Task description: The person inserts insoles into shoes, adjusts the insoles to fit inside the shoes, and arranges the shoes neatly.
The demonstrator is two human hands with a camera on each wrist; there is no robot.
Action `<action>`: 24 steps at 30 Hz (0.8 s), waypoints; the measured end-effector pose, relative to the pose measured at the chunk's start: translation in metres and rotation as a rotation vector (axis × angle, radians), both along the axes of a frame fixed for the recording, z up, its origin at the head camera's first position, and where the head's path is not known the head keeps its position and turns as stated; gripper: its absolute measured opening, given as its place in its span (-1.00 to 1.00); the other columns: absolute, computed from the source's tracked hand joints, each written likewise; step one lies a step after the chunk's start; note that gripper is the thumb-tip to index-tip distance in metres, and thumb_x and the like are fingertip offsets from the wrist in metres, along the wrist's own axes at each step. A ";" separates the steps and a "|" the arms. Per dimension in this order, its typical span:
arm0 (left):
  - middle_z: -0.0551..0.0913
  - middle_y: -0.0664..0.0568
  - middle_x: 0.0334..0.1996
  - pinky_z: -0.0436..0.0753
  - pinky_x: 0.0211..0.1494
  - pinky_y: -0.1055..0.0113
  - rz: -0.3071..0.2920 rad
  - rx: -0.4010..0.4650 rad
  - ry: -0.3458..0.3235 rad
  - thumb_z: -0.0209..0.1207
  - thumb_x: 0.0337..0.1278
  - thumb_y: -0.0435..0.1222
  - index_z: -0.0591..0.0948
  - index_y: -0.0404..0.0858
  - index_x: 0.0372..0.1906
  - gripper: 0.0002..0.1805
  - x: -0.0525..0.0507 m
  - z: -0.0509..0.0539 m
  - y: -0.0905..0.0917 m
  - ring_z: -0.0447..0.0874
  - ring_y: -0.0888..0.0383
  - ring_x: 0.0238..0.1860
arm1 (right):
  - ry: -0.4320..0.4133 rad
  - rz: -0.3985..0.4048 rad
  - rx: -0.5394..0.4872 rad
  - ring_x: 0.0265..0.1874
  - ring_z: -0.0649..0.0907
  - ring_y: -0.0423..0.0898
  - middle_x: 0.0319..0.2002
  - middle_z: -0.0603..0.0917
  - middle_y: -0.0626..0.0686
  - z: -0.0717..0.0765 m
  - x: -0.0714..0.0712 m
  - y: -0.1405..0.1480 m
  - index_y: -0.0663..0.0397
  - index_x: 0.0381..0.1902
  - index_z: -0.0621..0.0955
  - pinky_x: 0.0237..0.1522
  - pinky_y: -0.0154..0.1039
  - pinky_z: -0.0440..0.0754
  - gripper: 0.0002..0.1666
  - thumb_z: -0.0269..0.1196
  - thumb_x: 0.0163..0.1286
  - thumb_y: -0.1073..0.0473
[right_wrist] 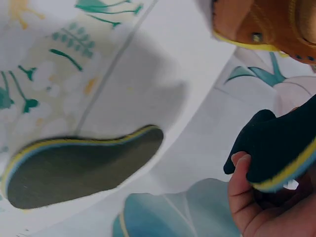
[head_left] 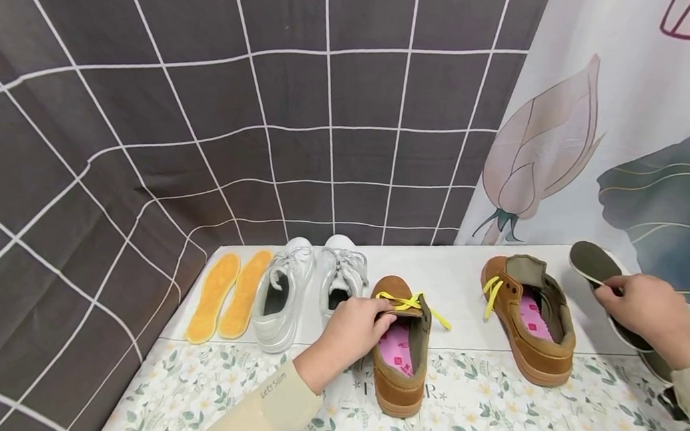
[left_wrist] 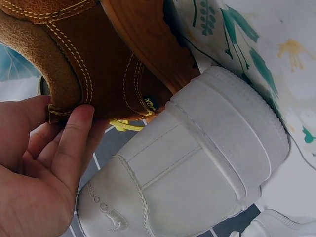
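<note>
My left hand (head_left: 354,327) pinches the edge of a brown shoe (head_left: 397,398) near its lace opening. This shoe has yellow laces and a pink patterned lining at the bottom. In the left wrist view, thumb and fingers hold the stitched flap of the brown suede (left_wrist: 106,64). At the right, my right hand (head_left: 651,309) grips a dark green insole (head_left: 595,261), raised off the table. Its yellow and blue layered edge shows in the right wrist view, where a second dark insole (right_wrist: 84,173) lies on the table. Another brown shoe (head_left: 542,357) stands between the hands, also pink inside.
Left of the gripped shoe stand two white sneakers (head_left: 281,304), one close beside my left hand. Two orange insoles (head_left: 214,296) lie at the table's left end. A dark gridded curtain (head_left: 361,156) hangs behind the white and floral table covering (head_left: 469,418).
</note>
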State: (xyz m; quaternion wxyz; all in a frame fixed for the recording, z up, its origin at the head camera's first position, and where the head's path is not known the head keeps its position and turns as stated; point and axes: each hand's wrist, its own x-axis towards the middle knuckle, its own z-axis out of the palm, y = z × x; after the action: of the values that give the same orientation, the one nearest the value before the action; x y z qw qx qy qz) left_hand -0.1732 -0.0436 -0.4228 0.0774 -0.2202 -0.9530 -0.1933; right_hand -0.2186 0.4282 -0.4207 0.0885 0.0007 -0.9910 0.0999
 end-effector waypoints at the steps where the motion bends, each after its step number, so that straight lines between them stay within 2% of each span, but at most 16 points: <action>1: 0.79 0.19 -0.23 0.69 -0.16 0.29 0.002 0.005 -0.009 0.20 0.38 -0.06 0.76 -0.02 -0.07 -0.77 0.000 0.000 0.000 0.77 0.17 -0.22 | 0.007 -0.002 -0.002 -0.63 0.40 -0.03 -0.68 0.44 -0.01 0.002 0.001 -0.002 0.04 -0.61 0.56 -0.61 -0.19 0.26 -0.71 0.11 0.32 0.16; 5: 0.80 0.15 -0.13 0.70 -0.07 0.25 0.013 0.011 -0.037 0.20 0.36 -0.02 0.76 -0.03 0.01 -0.70 -0.001 -0.001 0.000 0.77 0.11 -0.10 | 0.036 -0.001 -0.003 -0.65 0.37 -0.05 -0.70 0.38 -0.03 0.012 0.003 -0.012 -0.02 -0.67 0.50 -0.61 -0.20 0.21 -0.66 0.09 0.33 0.16; 10: 0.79 0.13 -0.10 0.71 -0.06 0.22 0.009 -0.010 -0.051 0.21 0.35 -0.03 0.74 -0.04 0.03 -0.69 -0.002 0.002 0.000 0.77 0.09 -0.08 | 0.086 0.038 0.006 -0.64 0.32 -0.09 -0.70 0.31 -0.06 0.026 0.007 -0.032 -0.10 -0.71 0.39 -0.58 -0.20 0.15 -0.61 0.05 0.36 0.17; 14: 0.79 0.10 -0.10 0.71 -0.10 0.22 -0.016 -0.038 -0.058 0.25 0.32 -0.06 0.74 -0.06 0.03 -0.71 0.000 0.006 0.001 0.78 0.10 -0.10 | 0.100 0.065 0.000 -0.56 0.39 -0.06 -0.59 0.44 0.01 0.032 0.009 -0.049 -0.06 -0.61 0.55 -0.58 -0.20 0.22 -0.70 0.10 0.34 0.16; 18: 0.79 0.11 -0.09 0.71 -0.11 0.23 -0.033 -0.046 -0.052 0.26 0.32 -0.10 0.73 -0.05 0.04 -0.73 0.001 0.005 0.000 0.77 0.12 -0.11 | 0.140 0.116 0.005 -0.46 0.53 -0.01 -0.41 0.63 0.12 0.036 0.011 -0.063 0.08 -0.35 0.74 -0.56 -0.14 0.40 -0.80 0.20 0.30 0.15; 20: 0.79 0.12 -0.08 0.71 -0.09 0.23 -0.036 -0.046 -0.053 0.26 0.32 -0.11 0.73 -0.04 0.06 -0.72 0.001 0.003 -0.001 0.77 0.12 -0.09 | 0.162 0.152 0.002 -0.45 0.56 -0.01 -0.37 0.66 0.14 0.038 0.012 -0.072 0.14 -0.27 0.76 -0.55 -0.14 0.44 -0.77 0.24 0.28 0.14; 24: 0.78 0.15 -0.05 0.70 -0.05 0.25 -0.038 -0.042 -0.067 0.28 0.30 -0.12 0.72 0.00 0.08 -0.71 -0.001 0.001 -0.003 0.76 0.13 -0.07 | 0.186 0.217 -0.006 -0.47 0.54 -0.08 -0.34 0.66 0.12 0.041 0.018 -0.092 0.15 -0.24 0.78 -0.53 -0.20 0.44 -0.76 0.27 0.27 0.14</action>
State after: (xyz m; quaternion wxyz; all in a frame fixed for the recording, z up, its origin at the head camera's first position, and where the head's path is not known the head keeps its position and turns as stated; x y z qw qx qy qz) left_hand -0.1745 -0.0467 -0.4219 0.0372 -0.2330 -0.9546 -0.1820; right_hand -0.2006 0.3361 -0.3793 0.1686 0.1168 -0.9724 0.1112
